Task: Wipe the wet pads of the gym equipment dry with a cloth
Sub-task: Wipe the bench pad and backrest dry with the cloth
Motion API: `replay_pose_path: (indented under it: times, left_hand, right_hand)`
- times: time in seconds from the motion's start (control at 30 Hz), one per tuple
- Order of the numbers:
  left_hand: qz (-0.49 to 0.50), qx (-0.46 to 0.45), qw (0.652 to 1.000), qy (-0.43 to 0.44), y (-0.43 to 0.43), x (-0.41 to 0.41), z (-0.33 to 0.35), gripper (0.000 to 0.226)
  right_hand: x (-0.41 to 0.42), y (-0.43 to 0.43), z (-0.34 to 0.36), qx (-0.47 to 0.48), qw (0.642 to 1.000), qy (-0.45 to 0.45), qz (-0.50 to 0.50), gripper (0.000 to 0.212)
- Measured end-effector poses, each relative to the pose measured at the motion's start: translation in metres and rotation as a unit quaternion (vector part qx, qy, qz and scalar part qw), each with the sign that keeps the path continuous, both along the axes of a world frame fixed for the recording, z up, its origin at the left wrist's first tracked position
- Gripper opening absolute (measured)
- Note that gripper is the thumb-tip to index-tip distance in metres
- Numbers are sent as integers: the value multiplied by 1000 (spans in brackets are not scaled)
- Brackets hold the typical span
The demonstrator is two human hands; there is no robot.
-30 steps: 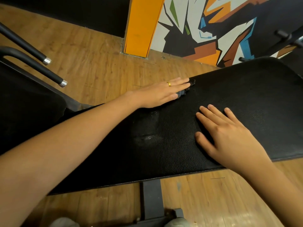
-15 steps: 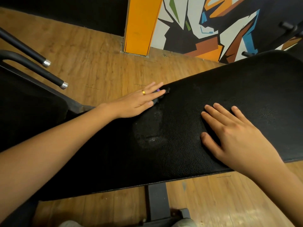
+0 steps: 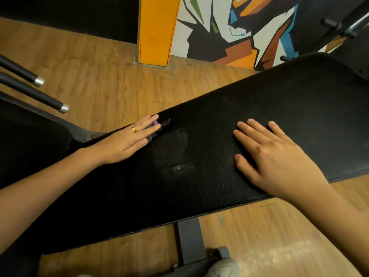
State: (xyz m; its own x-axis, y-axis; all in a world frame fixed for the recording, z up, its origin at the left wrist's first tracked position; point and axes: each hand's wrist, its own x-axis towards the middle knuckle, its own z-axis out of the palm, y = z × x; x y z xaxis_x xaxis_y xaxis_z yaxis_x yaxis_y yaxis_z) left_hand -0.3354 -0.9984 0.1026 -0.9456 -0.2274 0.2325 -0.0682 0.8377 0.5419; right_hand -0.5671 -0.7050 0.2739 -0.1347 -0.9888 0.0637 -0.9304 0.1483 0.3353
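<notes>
A long black padded bench [image 3: 279,108] runs diagonally across the head view. A wet, glistening patch [image 3: 175,156] shows on its middle. My left hand [image 3: 127,140] lies flat with straight fingers at the pad's far edge, pressing a dark cloth [image 3: 162,124] of which only a frayed bit and a purple spot peek out past the fingertips. A gold ring sits on one finger. My right hand [image 3: 277,156] rests flat on the pad to the right of the wet patch, fingers spread, holding nothing.
Two black bars with silver caps [image 3: 50,100] jut in at the left above another black pad [image 3: 30,140]. The bench's metal post [image 3: 189,240] drops to the wooden floor [image 3: 99,76]. An orange pillar [image 3: 157,31] and a painted wall stand behind.
My left hand has slid leftward along the pad's far edge with the cloth under it. My right hand has stayed flat on the pad.
</notes>
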Motion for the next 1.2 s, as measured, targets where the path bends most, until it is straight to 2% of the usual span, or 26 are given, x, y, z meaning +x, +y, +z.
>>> replay_pose_path:
  times: [0.13, 0.27, 0.43, 0.67, 0.83, 1.0, 1.07, 1.14, 1.2]
  left_hand:
    - [15, 9, 1000, -5, 4, -28, 15, 50]
    - [34, 16, 999, 27, 19, -73, 40, 53]
    - [20, -6, 1000, 22, 19, -52, 31, 58]
    - [183, 105, 977, 43, 51, -18, 5, 51]
    - [213, 174, 961, 31, 45, -40, 25, 48]
    - [283, 248, 926, 11, 67, -43, 37, 50]
    - [322, 254, 912, -10, 87, -33, 37, 51]
    - [350, 219, 910, -44, 109, -20, 36, 50]
    - [360, 181, 914, -39, 113, -16, 33, 48]
  right_hand:
    - [1, -1, 0, 0, 1000, -2, 3, 66]
    - [2, -1, 1, 3, 1000, -1, 0, 67]
    - [2, -1, 1, 11, 1000, -4, -8, 66]
    - [2, 0, 2, 3, 1000, -8, -6, 66]
    - [2, -1, 4, 15, 1000, -13, -7, 69]
    - [2, -1, 3, 10, 1000, -9, -6, 67]
    - [3, -1, 3, 7, 1000, -7, -2, 67]
    - [1, -1, 2, 5, 1000, -9, 1, 67]
    - [0, -1, 2, 7, 1000, -8, 2, 67]
